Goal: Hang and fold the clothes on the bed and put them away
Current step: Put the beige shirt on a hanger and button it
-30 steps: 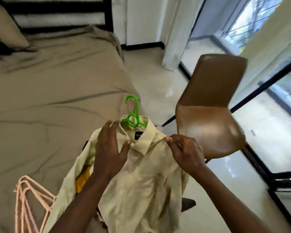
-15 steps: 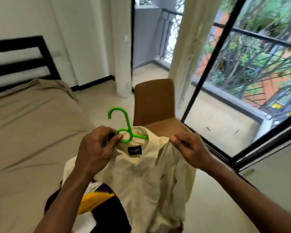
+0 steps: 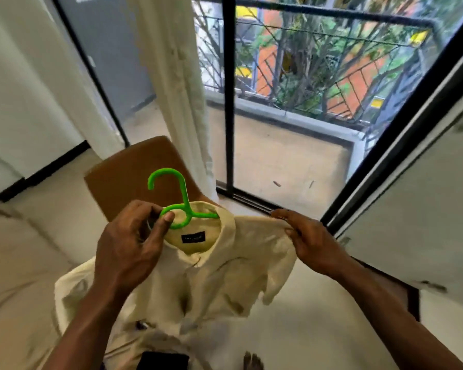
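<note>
Shirt [image 3: 206,276]: cream, collared, held up at mid-frame on the hanger [image 3: 185,201].
Hanger: green, hook at 12 o'clock of the collar.
Left hand [image 3: 130,247]: grips the hanger neck, 9 o'clock.
Right hand [image 3: 310,241]: pinches the shirt shoulder, 3 o'clock.
Chair [image 3: 129,177]: brown, behind the shirt, 11 o'clock.

brown chair [image 3: 134,180] close behind shirt [image 3: 219,273], bare floor [image 3: 305,329] right

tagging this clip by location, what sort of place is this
Likely a bedroom beside a balcony: a beige-sheeted bed at left, a white curtain by a sliding glass door, and a pale yellow shirt on a green hanger.
</note>
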`<state>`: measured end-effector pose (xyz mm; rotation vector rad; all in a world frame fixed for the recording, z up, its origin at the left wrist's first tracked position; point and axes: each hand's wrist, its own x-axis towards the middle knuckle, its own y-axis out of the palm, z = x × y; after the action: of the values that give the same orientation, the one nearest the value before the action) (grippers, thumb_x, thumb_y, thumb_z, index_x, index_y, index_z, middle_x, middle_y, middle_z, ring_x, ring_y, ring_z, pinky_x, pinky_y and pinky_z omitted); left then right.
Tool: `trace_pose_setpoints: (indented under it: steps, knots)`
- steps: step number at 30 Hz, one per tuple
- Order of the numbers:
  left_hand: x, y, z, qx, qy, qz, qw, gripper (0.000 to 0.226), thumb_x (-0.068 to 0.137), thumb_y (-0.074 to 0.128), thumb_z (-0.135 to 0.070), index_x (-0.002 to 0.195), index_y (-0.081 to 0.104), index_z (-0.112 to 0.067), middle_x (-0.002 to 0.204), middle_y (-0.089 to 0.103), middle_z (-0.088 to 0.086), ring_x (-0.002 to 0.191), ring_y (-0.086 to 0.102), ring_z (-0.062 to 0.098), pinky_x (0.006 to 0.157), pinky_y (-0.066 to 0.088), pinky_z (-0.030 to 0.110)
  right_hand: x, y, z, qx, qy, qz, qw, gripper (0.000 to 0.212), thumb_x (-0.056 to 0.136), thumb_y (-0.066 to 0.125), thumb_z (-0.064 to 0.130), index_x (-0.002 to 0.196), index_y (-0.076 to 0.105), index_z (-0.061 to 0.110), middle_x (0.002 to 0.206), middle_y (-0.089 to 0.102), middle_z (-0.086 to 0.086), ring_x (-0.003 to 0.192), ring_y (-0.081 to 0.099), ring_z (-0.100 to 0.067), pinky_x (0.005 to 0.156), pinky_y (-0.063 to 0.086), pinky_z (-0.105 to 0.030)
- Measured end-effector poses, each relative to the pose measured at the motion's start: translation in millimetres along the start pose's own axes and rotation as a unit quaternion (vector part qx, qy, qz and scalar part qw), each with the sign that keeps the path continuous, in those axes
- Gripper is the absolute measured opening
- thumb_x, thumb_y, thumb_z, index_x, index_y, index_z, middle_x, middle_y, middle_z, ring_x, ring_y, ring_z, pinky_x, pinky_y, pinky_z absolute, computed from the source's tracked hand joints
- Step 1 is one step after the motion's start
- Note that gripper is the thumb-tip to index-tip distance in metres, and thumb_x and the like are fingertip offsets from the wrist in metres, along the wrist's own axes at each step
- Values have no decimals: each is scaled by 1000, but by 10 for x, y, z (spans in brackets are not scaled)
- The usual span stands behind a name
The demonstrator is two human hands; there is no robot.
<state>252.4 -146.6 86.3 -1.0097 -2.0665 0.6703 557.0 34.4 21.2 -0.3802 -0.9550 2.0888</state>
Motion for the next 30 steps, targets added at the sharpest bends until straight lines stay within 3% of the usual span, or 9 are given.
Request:
trace_pose_setpoints:
  steps: [6,10,15,17,19,23,25,28,30]
  knots:
    - [922,982,-650,-62,78,56,993,26,98,58,-45,90,66,-22,82,57,-11,72,54,7,59,36,15,-125,-890,-586,24,94,-121,988,37,101,60,15,129,65,38,118,71,15,104,68,-8,92,56,-29]
    - [1393,1611,-1436,-134,144,105,975,29,97,60,-49,93,70,-22,87,59,-12,74,58,7,62,43,20,-334,-1404,-785,51,117,-203,971,29,103,62,33,131,67,29,127,69,9,113,65,-11,99,55,-34]
    - [1979,2283,-2622,-203,241,207,926,19,91,65,-50,89,72,-33,112,68,-12,95,66,10,80,55,35,-685,-2247,-1165,37,164,-307,937,25,104,60,22,121,69,39,121,72,12,113,65,-5,100,55,-33]
    - [2189,2626,-3161,-196,299,276,892,11,85,69,-37,88,77,-30,115,69,-16,106,65,10,90,55,39,-896,-2609,-1345,15,180,-332,926,25,104,60,22,123,69,36,121,71,14,114,64,-1,101,54,-30]
    - [2305,2957,-3705,-193,358,336,850,23,80,66,-25,100,75,-32,117,68,-17,108,65,10,94,56,41,-1089,-2913,-1504,-30,183,-365,912,23,105,59,24,123,71,31,120,71,15,113,64,-1,100,54,-30]
    - [2425,3575,-4734,-175,421,391,799,34,76,52,-47,101,70,-34,96,72,-13,94,68,15,85,57,43,-1627,-3458,-1723,-142,248,-445,849,31,102,53,34,122,73,23,115,73,10,106,66,-4,95,57,-36]
    - [2424,3812,-5278,-200,460,392,771,48,71,48,-54,103,76,-33,101,75,-15,99,71,16,85,57,43,-1943,-3729,-1702,-225,274,-462,813,35,105,45,43,121,71,26,111,73,11,100,67,-4,89,58,-33]
    - [2269,3958,-6222,-257,499,410,719,35,75,56,-41,101,79,-35,100,75,-26,94,70,2,86,57,39,-2392,-4108,-1513,-332,289,-526,728,29,105,47,38,118,70,26,104,72,11,92,66,-3,80,56,-25]
    - [2070,3974,-6862,-281,544,404,679,29,79,56,-45,97,76,-35,91,74,-19,85,68,5,81,56,40,-2744,-4310,-1361,-414,310,-573,636,29,103,51,29,115,74,17,103,75,2,90,67,-12,79,54,-26]
